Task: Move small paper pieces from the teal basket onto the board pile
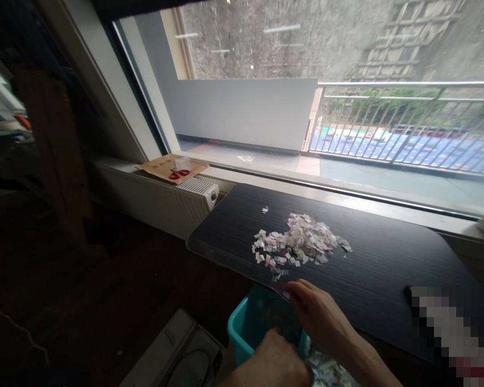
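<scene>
My right hand (pixel 320 309) is at the near edge of the black table (pixel 375 252), thumb and fingers pinched on a thin dark reddish-purple piece (pixel 280 289). Lower and to the left, my left hand (pixel 276 357) is over the teal bin (pixel 239 330), its back turned to me and its fingers hidden. Just beyond my right hand, a heap of small pale paper-like scraps (pixel 310 236) is spread on the tabletop, with some loose ones at its edges. More pale scraps (pixel 326 371) show below my right wrist, partly covered by my arms.
Red-handled scissors (pixel 179 174) lie on a brown envelope (pixel 155 167) over the radiator (pixel 193 201). A pixelated object (pixel 447 328) sits on the table's right. A large window runs behind the table. Pale boxy equipment (pixel 173 344) stands on the floor left of the bin.
</scene>
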{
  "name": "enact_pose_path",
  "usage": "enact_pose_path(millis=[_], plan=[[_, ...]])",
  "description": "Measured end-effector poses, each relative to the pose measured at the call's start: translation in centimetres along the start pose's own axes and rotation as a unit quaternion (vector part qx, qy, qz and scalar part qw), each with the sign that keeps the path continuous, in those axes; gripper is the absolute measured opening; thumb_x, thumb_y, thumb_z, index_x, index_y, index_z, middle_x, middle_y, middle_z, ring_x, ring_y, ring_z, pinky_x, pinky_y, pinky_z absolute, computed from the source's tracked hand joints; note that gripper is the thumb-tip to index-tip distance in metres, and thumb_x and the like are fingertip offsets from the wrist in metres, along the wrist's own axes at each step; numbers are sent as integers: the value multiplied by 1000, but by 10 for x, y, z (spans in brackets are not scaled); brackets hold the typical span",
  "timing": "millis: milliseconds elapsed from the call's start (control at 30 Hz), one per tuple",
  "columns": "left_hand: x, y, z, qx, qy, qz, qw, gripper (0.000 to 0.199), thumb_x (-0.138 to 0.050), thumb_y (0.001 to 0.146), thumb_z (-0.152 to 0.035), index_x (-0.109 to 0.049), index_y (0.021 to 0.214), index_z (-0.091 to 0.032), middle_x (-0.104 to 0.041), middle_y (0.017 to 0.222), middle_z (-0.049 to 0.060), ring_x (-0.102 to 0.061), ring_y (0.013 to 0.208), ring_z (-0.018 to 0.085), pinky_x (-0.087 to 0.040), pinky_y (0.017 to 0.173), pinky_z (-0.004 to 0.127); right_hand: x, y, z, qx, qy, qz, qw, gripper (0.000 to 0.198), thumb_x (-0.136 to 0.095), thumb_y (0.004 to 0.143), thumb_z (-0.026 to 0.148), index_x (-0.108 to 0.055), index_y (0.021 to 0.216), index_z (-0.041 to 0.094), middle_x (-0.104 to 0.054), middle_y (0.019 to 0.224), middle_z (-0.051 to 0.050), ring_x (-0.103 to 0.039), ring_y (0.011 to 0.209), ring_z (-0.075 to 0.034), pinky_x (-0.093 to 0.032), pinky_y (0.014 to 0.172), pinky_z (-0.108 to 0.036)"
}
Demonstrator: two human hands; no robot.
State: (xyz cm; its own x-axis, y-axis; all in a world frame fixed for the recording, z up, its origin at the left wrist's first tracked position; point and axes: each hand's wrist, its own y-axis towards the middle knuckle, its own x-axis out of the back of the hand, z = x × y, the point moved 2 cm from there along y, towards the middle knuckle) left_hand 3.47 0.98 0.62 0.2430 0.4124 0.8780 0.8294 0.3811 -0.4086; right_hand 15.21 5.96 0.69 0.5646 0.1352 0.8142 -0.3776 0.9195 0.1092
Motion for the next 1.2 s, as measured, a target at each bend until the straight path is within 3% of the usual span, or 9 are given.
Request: enact_pose_path(millis=[100,300,467,600,700,833,1067,1200], plan=[[2,-1,2,5,-7,2,1000,11,-63,87,-19,-70,81,-13,-70,72,9,-67,64,26,-48,66,36,-2,8,2,-11,-21,-19,1000,25,-41,93,17,-64,103,19,-64,87,-4,-62,76,-17,-45,67,-26],[3,0,7,-3,-22,8,1000,11,-64,86,-19,-69,79,-13,-69,69,7,-66,61,25,-48,68,39,1,3,3,13,8,26,1000,24,-40,94,16,-63,101,20,-64,88,-4,-61,76,-16,-45,68,-26],[1,3,9,1,-24,7,1000,9,-65,85,-19,-70,80,-13,-70,71,10,-67,64,27,-49,69,40,9,-14,-12,-35,-24,-16,999,24,-38,95,20,-62,102,20,-64,90,-5,-62,75,-17,-46,67,-28],[3,4,11,5,-25,-1,1000,9,-64,86,-18,-71,83,-12,-70,71,11,-67,64,27,-49,73,42,1,-22,-7,-19,5,24,1000,24,-38,95,19,-61,93,21,-63,88,-4,-62,74,-15,-46,66,-26],[7,2,11,3,-29,-3,1000,10,-65,85,-20,-71,82,-12,-69,68,10,-67,64,27,-49,73,42,0,-15,-5,-8,12,13,1000,24,-38,96,20,-61,96,21,-64,90,-4,-62,76,-15,-47,68,-25],[7,1,10,21,-40,-5,999,9,-66,84,-19,-72,80,-13,-69,69,11,-67,63,26,-48,73,40,10,6,-15,-14,-52,-42,998,24,-40,96,19,-61,106,23,-65,96,-5,-63,84,-18,-48,73,-29],[3,-3,10,53,-41,9,998,10,-64,85,-18,-72,81,-14,-69,68,11,-66,63,27,-47,71,39,13,13,-12,21,-92,12,996,27,-40,94,16,-63,107,21,-65,92,-5,-63,81,-18,-49,71,-28],[10,-10,8,59,-39,-9,997,8,-66,82,-19,-71,79,-14,-70,70,11,-67,64,27,-47,74,40,12,17,-10,6,-103,-9,995,28,-39,94,15,-64,107,19,-65,92,-7,-63,84,-20,-48,73,-30]])
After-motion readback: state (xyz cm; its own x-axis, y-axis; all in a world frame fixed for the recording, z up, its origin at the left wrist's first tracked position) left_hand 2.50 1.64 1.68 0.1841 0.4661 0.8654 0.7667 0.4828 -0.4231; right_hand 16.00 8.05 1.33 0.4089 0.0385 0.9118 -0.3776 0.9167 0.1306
